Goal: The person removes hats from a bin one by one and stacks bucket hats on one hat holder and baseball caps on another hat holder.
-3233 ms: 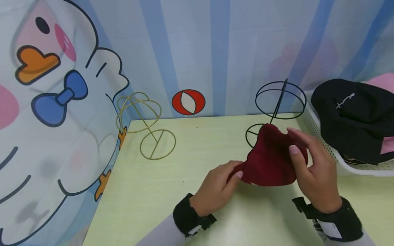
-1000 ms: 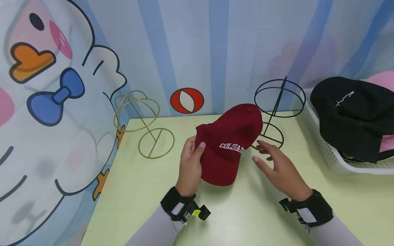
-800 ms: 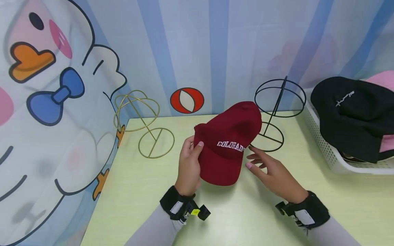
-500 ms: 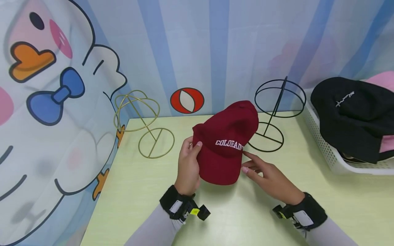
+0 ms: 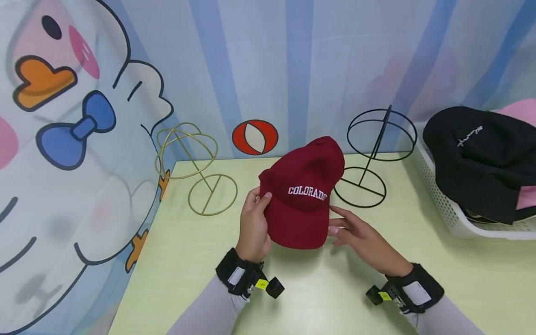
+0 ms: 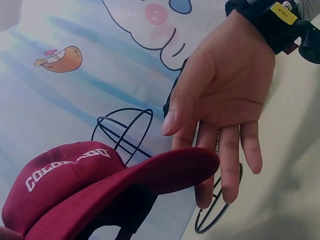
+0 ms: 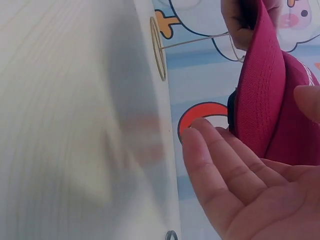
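Note:
A dark red baseball cap [image 5: 302, 195] with white "COLORADO" lettering is held up over the table, brim toward me. My left hand [image 5: 254, 228] grips its left side, thumb on the front and fingers behind. At the brim's right edge is my right hand [image 5: 363, 239], fingers extended and thumb apart from the cap. The left wrist view shows the right palm [image 6: 230, 85] facing the brim, some fingers partly behind it; contact is unclear. In the right wrist view the right fingers [image 7: 220, 165] reach beside the cap [image 7: 262, 90], with the left hand [image 7: 240, 25] beyond.
A black wire hat stand [image 5: 368, 160] stands behind the right hand. A gold wire stand [image 5: 205, 179] is at the left. On the right, a white basket [image 5: 456, 223] holds a black cap [image 5: 481, 158] and something pink. A printed cloth [image 5: 268, 56] hangs behind the table.
The cap has been turned so its lettered front faces me, then shifted slightly left. My right hand let go of it earlier, then came back left to the brim's edge.

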A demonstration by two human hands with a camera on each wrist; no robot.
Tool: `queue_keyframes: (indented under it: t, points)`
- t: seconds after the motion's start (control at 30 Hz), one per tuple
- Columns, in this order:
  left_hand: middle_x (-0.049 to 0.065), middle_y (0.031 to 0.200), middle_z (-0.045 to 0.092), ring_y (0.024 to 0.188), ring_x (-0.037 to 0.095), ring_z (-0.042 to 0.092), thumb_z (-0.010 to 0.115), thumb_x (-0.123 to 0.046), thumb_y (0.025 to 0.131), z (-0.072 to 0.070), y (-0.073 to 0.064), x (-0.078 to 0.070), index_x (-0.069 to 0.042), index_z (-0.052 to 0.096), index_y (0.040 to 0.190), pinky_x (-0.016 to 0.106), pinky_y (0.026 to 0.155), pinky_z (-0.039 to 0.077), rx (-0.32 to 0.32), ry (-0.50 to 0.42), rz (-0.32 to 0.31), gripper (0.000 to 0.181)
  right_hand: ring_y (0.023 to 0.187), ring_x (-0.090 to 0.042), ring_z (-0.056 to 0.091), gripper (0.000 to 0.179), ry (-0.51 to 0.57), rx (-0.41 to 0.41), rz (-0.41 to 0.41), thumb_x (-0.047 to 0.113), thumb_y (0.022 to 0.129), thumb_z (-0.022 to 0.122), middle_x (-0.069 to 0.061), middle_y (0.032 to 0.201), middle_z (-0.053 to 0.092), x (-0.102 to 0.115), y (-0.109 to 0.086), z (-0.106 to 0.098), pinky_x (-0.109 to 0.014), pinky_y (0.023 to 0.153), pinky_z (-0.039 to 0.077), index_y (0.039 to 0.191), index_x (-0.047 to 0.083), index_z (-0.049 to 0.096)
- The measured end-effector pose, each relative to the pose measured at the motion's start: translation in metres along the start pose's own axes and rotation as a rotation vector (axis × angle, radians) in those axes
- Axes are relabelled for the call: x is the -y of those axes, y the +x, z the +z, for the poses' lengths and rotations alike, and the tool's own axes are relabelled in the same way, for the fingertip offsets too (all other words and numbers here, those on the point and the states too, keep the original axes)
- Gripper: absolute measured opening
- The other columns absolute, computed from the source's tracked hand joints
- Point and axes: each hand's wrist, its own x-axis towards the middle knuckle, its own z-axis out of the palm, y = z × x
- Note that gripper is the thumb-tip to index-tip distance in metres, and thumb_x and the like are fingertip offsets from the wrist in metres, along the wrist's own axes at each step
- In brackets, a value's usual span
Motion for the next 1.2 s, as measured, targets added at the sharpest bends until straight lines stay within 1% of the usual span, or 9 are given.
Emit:
queue_keyframes:
  t: [0.2,0.33,0.43,0.63,0.7,0.8,0.93,1.07,1.2]
  points:
    - [0.002,0.116,0.061,0.108,0.018,0.060,0.045,-0.016,0.105,-0.0003,0.0001,0.0004,-0.009,0.052,0.125,0.034,0.090,0.051,-0.011,0.002,0.007,0.021,0.110,-0.008,0.068,0.060,0.061,-0.022,-0.048,0.018,0.106,0.052,-0.025,0.139,0.058,0.0002,-0.0009,-0.0021,-0.030,0.093,0.057,0.158,0.005,0.026]
    - [0.002,0.116,0.060,0.107,0.019,0.060,0.045,-0.014,0.104,-0.0012,0.0001,0.0014,-0.011,0.051,0.122,0.034,0.088,0.052,-0.011,0.001,0.009,0.020,0.108,-0.007,0.068,0.057,0.072,-0.056,-0.063,0.015,0.106,0.052,-0.021,0.135,0.061,0.0006,-0.0011,-0.0018,-0.028,0.091,0.057,0.157,0.004,0.028]
    - [0.002,0.115,0.059,0.105,0.018,0.061,0.045,-0.012,0.102,-0.0016,0.0003,0.0018,-0.011,0.051,0.122,0.031,0.086,0.053,-0.009,-0.006,0.011,0.020,0.106,-0.006,0.068,0.059,0.072,-0.081,-0.049,0.014,0.104,0.056,-0.019,0.133,0.061,0.0010,-0.0016,-0.0010,-0.024,0.091,0.057,0.156,0.004,0.030]
    - [0.004,0.116,0.059,0.105,0.018,0.061,0.046,-0.010,0.103,-0.0019,0.0005,0.0013,-0.008,0.048,0.125,0.026,0.085,0.055,0.006,-0.014,0.030,0.022,0.101,-0.005,0.067,0.063,0.065,-0.109,-0.017,0.016,0.101,0.062,-0.021,0.133,0.059,0.0025,-0.0026,0.0005,-0.021,0.091,0.056,0.155,0.004,0.032]
    - [0.004,0.116,0.059,0.106,0.017,0.062,0.047,-0.010,0.103,-0.0017,0.0006,0.0008,-0.007,0.047,0.126,0.026,0.086,0.055,0.008,-0.014,0.028,0.024,0.101,-0.006,0.067,0.062,0.069,-0.119,-0.018,0.016,0.101,0.062,-0.019,0.131,0.060,0.0031,-0.0026,0.0005,-0.022,0.091,0.056,0.154,0.004,0.033]
    - [0.004,0.115,0.060,0.106,0.017,0.062,0.048,-0.009,0.102,-0.0014,0.0004,-0.0009,-0.006,0.047,0.129,0.026,0.087,0.055,0.010,-0.010,0.026,0.027,0.101,-0.006,0.067,0.060,0.076,-0.140,-0.026,0.016,0.101,0.062,-0.012,0.128,0.061,0.0043,-0.0020,0.0003,-0.022,0.090,0.057,0.154,0.004,0.035]
    - [0.005,0.118,0.060,0.109,0.019,0.061,0.048,-0.009,0.101,-0.0014,-0.0004,-0.0022,-0.006,0.047,0.132,0.026,0.089,0.054,0.031,0.008,0.022,0.032,0.100,-0.006,0.067,0.058,0.074,-0.172,-0.031,0.016,0.101,0.062,-0.002,0.124,0.063,0.0060,-0.0027,-0.0003,-0.022,0.089,0.057,0.153,0.004,0.037]
    - [0.006,0.122,0.059,0.112,0.020,0.060,0.047,-0.008,0.101,-0.0018,-0.0009,-0.0023,-0.007,0.045,0.136,0.027,0.090,0.055,0.045,0.022,0.025,0.036,0.101,-0.006,0.067,0.057,0.072,-0.188,-0.047,0.015,0.102,0.061,0.000,0.124,0.063,0.0075,-0.0030,0.0000,-0.022,0.088,0.057,0.152,0.003,0.037]
    - [0.007,0.123,0.058,0.112,0.021,0.061,0.046,-0.008,0.100,-0.0017,-0.0013,-0.0021,-0.009,0.045,0.137,0.027,0.089,0.055,0.047,0.012,0.022,0.037,0.101,-0.006,0.067,0.056,0.068,-0.201,-0.072,0.015,0.102,0.060,0.001,0.123,0.063,0.0094,-0.0027,0.0002,-0.022,0.087,0.057,0.152,0.001,0.037]
